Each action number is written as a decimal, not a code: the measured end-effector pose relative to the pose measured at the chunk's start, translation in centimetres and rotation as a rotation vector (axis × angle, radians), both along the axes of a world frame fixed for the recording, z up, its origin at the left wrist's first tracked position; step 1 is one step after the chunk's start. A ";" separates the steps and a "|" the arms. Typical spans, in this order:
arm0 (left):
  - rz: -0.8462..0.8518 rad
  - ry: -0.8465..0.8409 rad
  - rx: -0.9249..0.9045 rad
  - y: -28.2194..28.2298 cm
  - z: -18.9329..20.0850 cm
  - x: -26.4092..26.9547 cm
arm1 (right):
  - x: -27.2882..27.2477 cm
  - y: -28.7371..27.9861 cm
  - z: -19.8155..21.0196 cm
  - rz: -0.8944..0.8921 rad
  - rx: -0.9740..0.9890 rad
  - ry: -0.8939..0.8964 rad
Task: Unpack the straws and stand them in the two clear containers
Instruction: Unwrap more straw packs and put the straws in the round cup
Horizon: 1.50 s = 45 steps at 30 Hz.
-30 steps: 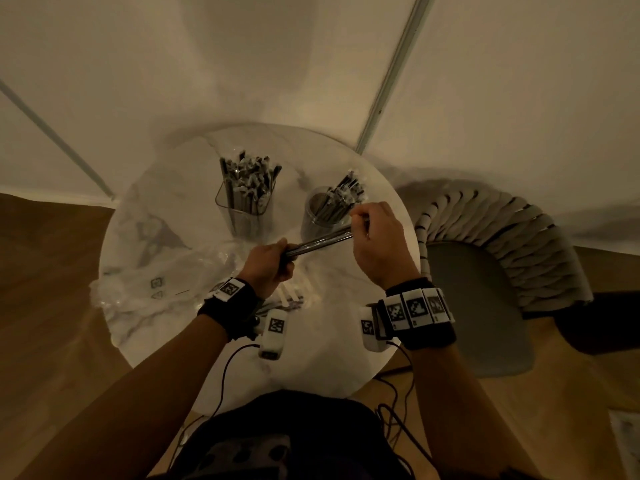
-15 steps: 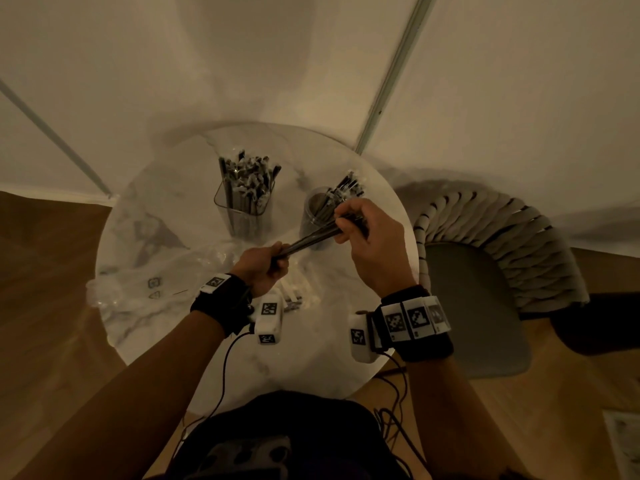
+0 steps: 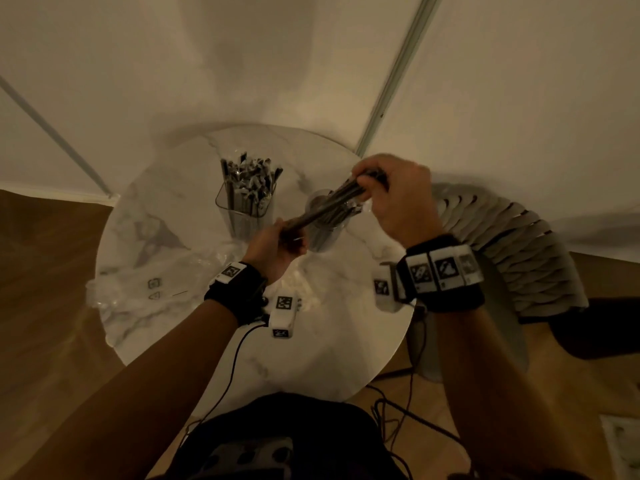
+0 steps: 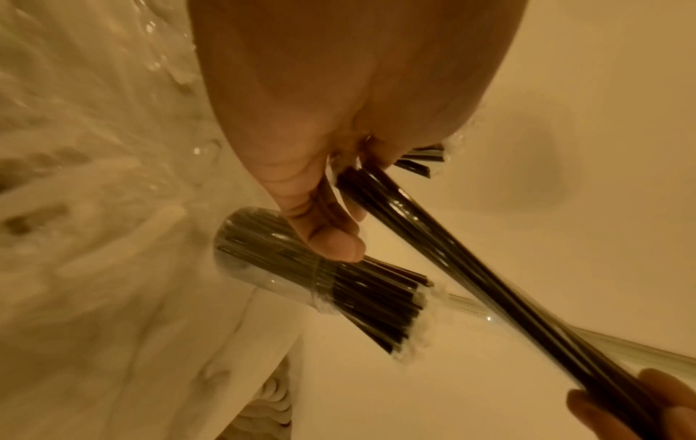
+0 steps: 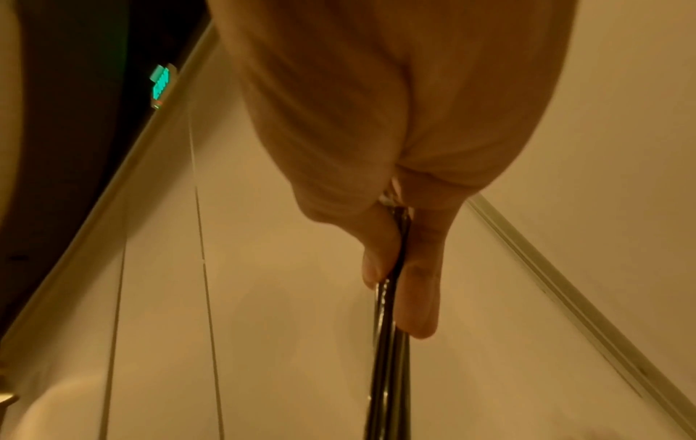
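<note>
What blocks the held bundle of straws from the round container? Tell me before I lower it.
Only the straws already inside. The bundle of straws, held by the left hand and right hand, lies slanted above the round container, whose mouth is partly filled with standing straws. Nothing else intervenes.

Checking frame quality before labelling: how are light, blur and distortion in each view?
Head view: dim warm light, strong wide-angle bending of the wall lines, motion blur on the right hand and the straw bundle. Left wrist view: orange cast, left hand soft, round container fairly sharp. Right wrist view: blurred throughout, glare streaks on the straws.
</note>
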<state>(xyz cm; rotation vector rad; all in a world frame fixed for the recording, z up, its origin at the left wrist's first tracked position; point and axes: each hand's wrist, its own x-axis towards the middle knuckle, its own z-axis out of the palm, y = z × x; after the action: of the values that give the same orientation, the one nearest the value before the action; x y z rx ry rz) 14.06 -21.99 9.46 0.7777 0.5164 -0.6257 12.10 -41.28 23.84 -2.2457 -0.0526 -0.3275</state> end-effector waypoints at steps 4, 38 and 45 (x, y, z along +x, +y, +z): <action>0.018 -0.025 0.032 -0.8 0.9 1.6 | 3.4 -1.6 4.1 0.020 -0.070 -0.053; -0.333 -0.802 1.200 -5.1 -1.0 2.7 | 8.0 -0.3 -11.0 0.124 -0.514 0.203; -0.309 -0.811 1.260 -5.6 -0.2 2.2 | 8.3 -0.3 -10.4 0.066 -0.336 0.258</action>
<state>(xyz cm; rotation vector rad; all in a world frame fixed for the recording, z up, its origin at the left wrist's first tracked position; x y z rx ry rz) 16.22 -27.54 9.29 2.2061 -0.0406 -0.1421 20.42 -41.59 13.46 -2.5943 -0.0478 0.0116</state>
